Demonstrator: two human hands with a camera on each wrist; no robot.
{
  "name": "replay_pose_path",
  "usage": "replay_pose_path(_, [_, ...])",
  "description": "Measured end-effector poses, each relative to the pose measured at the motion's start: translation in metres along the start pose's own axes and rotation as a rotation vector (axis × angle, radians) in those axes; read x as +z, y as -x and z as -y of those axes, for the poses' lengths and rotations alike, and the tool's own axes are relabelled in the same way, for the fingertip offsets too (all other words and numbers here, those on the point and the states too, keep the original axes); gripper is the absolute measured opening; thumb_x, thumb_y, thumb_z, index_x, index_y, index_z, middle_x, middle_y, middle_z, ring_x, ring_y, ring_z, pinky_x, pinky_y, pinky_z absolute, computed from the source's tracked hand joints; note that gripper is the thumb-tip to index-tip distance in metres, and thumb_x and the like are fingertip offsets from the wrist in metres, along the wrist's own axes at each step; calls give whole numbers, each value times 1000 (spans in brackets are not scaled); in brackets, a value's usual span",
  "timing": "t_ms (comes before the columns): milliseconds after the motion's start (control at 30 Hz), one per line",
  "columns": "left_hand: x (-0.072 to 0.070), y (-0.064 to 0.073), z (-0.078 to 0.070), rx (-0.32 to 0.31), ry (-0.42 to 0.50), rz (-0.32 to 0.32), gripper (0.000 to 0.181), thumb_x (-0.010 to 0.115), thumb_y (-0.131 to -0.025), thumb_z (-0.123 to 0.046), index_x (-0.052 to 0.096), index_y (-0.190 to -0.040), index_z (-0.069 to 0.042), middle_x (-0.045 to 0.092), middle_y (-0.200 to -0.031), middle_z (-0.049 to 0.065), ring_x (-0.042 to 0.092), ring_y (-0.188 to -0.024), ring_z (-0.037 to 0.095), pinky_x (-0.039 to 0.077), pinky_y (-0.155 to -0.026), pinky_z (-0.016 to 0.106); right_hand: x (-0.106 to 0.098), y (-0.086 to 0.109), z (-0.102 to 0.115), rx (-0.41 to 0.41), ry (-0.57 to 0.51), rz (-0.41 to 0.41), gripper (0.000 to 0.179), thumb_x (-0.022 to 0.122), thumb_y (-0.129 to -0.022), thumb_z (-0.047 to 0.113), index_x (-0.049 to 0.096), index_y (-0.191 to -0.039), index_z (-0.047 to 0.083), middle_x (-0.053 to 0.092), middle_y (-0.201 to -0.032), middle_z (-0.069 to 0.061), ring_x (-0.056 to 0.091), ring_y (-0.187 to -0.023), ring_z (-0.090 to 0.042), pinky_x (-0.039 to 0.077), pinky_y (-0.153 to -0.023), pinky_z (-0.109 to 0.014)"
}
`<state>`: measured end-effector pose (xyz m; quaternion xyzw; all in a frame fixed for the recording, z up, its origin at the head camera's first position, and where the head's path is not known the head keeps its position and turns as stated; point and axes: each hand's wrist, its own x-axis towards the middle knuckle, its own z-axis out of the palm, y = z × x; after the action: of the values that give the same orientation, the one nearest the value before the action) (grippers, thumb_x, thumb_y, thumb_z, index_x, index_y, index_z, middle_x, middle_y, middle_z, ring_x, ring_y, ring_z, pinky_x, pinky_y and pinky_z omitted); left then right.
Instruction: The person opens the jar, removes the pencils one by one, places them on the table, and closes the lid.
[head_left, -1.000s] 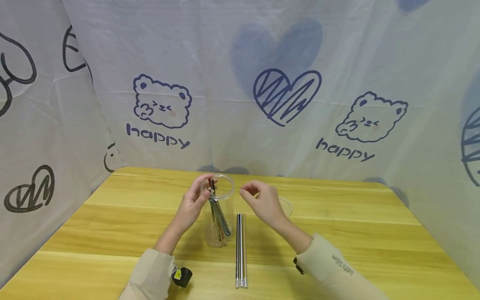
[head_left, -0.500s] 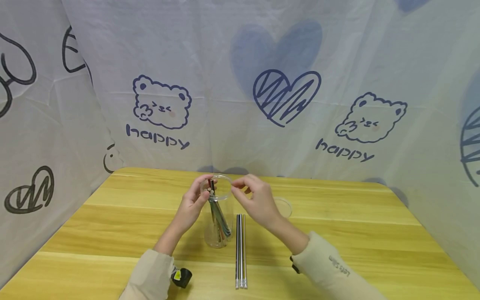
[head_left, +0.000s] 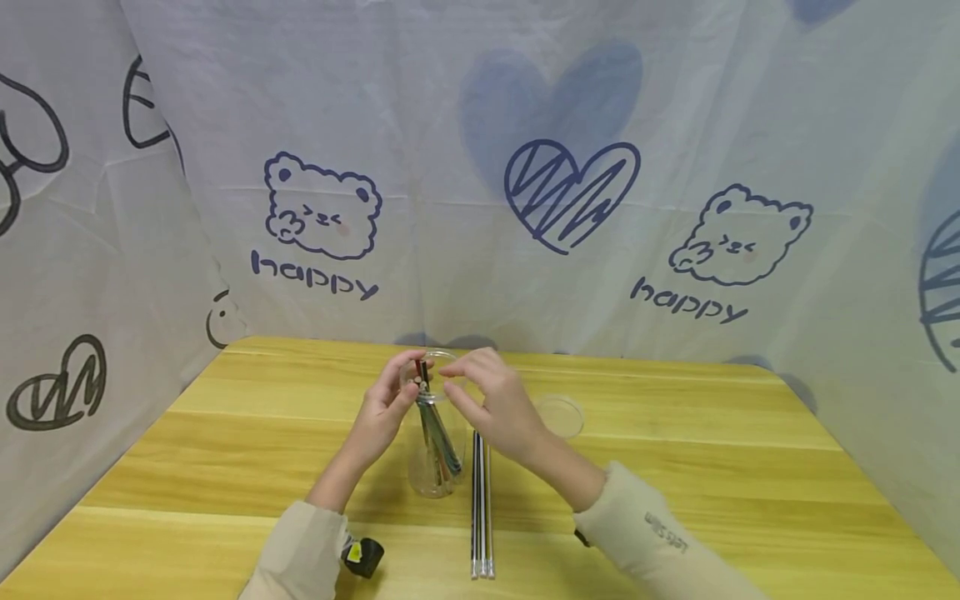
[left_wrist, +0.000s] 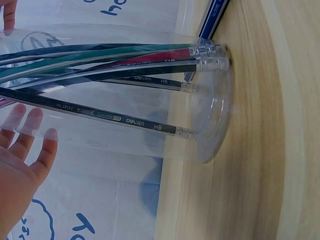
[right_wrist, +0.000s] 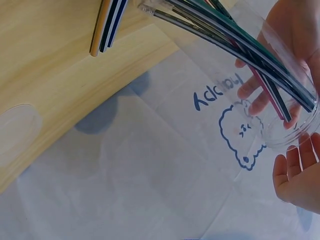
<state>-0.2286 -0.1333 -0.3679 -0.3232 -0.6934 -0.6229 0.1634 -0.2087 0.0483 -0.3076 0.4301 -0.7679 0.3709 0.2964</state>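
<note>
A tall clear plastic jar [head_left: 417,473] stands upright on the table, with several pencils [head_left: 441,440] leaning inside it. In the left wrist view their silvery ferrule ends [left_wrist: 206,63] are at the jar's base. My left hand [head_left: 382,412] grips the jar near its rim from the left, thumb in front. My right hand [head_left: 498,408] is at the right side of the jar's mouth, thumb and index finger apart and nothing between them. In the right wrist view its fingertips [right_wrist: 292,156] are right at the rim, close to the pencils' upper ends.
Several more pencils [head_left: 482,508] lie side by side on the wooden table [head_left: 712,500], right of the jar. A round clear lid [head_left: 561,417] lies flat behind my right forearm. A printed white cloth [head_left: 465,275] hangs behind the table.
My right hand has moved left, from beside the jar to over its mouth, with thumb and index finger spreading apart. My left hand and the jar have stayed in place.
</note>
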Motion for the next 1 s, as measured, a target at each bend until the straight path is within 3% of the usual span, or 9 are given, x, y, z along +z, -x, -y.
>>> replay_pose_path(233, [0, 1, 1, 9, -3, 0, 42, 42, -95, -28, 36, -128, -2, 47, -122, 26, 45, -111, 36, 37, -87, 51, 6, 1, 1, -31, 61, 106, 19, 56, -86, 7, 63, -101, -1, 64, -96, -8, 50, -93, -19, 41, -80, -30])
replay_pose_path(533, [0, 1, 1, 9, -4, -5, 41, 42, -95, -28, 37, -129, -3, 48, -122, 24, 50, -107, 16, 43, -85, 30, 8, 3, 4, -25, 124, 189, 23, 55, -88, 9, 62, -107, -1, 64, -96, -8, 48, -91, -19, 38, -81, -35])
replay_pose_path(633, [0, 1, 1, 6, -7, -5, 42, 42, -95, -29, 37, -129, -4, 47, -122, 26, 50, -106, 20, 43, -85, 32, 9, 3, 4, -24, 125, 191, 21, 55, -88, 9, 63, -105, 0, 64, -95, -7, 47, -90, -19, 37, -81, -35])
replay_pose_path(833, [0, 1, 1, 3, -7, 3, 44, 41, -95, -31, 36, -129, -3, 44, -122, 30, 48, -107, 34, 39, -85, 48, 9, 2, 5, -9, 110, 196, 16, 55, -88, 10, 64, -99, 2, 64, -94, -6, 48, -90, -19, 37, -81, -36])
replay_pose_path(1000, [0, 1, 1, -1, -1, -4, 44, 42, -95, -31, 37, -129, -4, 47, -122, 26, 49, -108, 28, 41, -86, 44, 9, 2, 6, 25, 92, 207, 14, 55, -88, 11, 63, -96, 2, 64, -93, -6, 48, -92, -20, 37, -83, -39])
